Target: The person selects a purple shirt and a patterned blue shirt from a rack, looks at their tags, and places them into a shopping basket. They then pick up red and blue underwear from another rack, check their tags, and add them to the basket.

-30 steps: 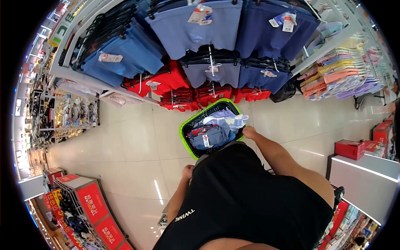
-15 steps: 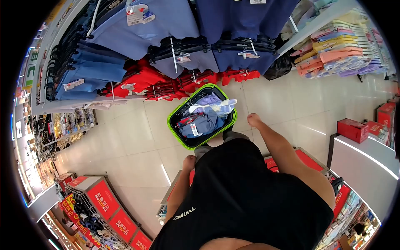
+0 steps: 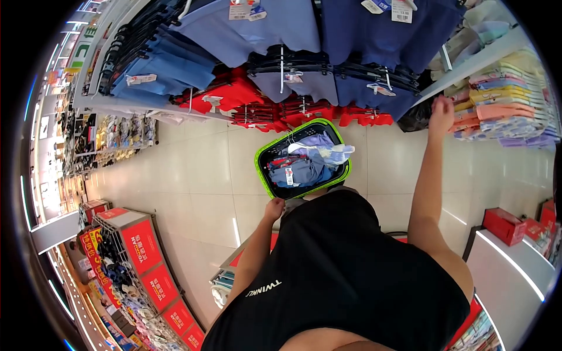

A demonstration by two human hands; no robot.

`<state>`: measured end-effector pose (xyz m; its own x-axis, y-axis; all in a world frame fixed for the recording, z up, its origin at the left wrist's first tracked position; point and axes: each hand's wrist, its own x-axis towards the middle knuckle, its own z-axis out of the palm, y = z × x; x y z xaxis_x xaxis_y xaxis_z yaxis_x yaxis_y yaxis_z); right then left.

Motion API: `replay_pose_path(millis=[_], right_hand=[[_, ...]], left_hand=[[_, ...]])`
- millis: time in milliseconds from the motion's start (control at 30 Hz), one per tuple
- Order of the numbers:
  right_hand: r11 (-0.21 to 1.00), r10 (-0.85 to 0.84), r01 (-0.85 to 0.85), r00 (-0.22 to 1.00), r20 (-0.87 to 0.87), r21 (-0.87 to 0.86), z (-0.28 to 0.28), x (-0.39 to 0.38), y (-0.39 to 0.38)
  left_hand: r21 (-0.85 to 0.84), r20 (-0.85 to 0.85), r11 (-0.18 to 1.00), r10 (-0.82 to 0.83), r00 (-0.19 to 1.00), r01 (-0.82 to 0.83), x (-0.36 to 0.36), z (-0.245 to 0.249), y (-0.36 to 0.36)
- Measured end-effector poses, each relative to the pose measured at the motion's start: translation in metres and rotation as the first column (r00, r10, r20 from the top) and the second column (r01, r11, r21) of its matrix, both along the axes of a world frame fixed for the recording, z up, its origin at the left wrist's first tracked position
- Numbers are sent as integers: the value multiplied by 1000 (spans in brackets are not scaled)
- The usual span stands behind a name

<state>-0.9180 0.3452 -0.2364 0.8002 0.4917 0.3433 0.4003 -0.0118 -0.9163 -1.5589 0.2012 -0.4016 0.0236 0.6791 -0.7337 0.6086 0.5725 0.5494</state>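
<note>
A black basket with a green rim [image 3: 263,174] stands on the floor before my feet, with folded blue-grey clothes [image 3: 304,172] and a light purple and white garment [image 3: 328,153] inside. My left hand [image 3: 274,209] hangs just below the basket's near left corner, its fingers curled; what it holds, if anything, is hidden. Stretched out to the upper right, my right hand [image 3: 442,112] is near the black plastic bag [image 3: 415,117] and the stack of pastel clothes [image 3: 503,108]. Its fingers are blurred, and I cannot make out whether they touch anything.
Blue shorts [image 3: 252,29] and dark blue ones [image 3: 386,32] hang on the rack ahead, above red garments [image 3: 228,90]. Red-panelled bins [image 3: 140,243] stand at the lower left. A red box [image 3: 504,226] sits on a counter at the right.
My right arm has reached forward and to the right, from beside the basket to the rack's right end. My left hand has moved slightly up. The view has shifted, so the basket appears further right.
</note>
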Motion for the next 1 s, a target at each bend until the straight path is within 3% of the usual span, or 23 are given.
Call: replay_pose_path(millis=[33,133,200,300,400,467,600,667,700,867,1000], right_hand=[[993,25,-22,999,-30,119,49,-14,18],[958,29,-58,994,107,281,157,-42,58],[905,53,-138,975,215,402,199,-41,83],[886,84,-213,948,308,411,233,-30,116],[866,145,-242,959,243,437,237,-23,137],[863,329,-362,932,151,353,237,-19,141],[911,290,-318,947,141,264,236,-15,138],[943,44,-150,941,334,298,245,-24,130],[944,38,-143,943,332,298,244,-22,132],[885,269,-300,954,133,356,240,-5,141],[871,333,-370,928,164,324,240,-3,134]], left_hand=[[-20,-27,1000,-19,999,19,3,7,-2],[-79,-79,993,-93,993,87,-6,-1,-13],[-83,-90,993,-94,991,87,-6,3,-16],[-48,-74,996,-75,994,71,-13,-8,-22],[-17,-123,988,-158,980,157,-7,12,-19],[-18,-134,988,-153,979,152,-4,19,-20],[-27,-163,992,-129,978,126,0,34,-21],[-52,-174,992,-125,977,118,-3,33,-22],[-42,-169,991,-134,976,129,-6,32,-22],[-61,-164,985,-169,972,161,-11,32,-16],[8,-163,980,-196,967,200,-6,30,-14]])
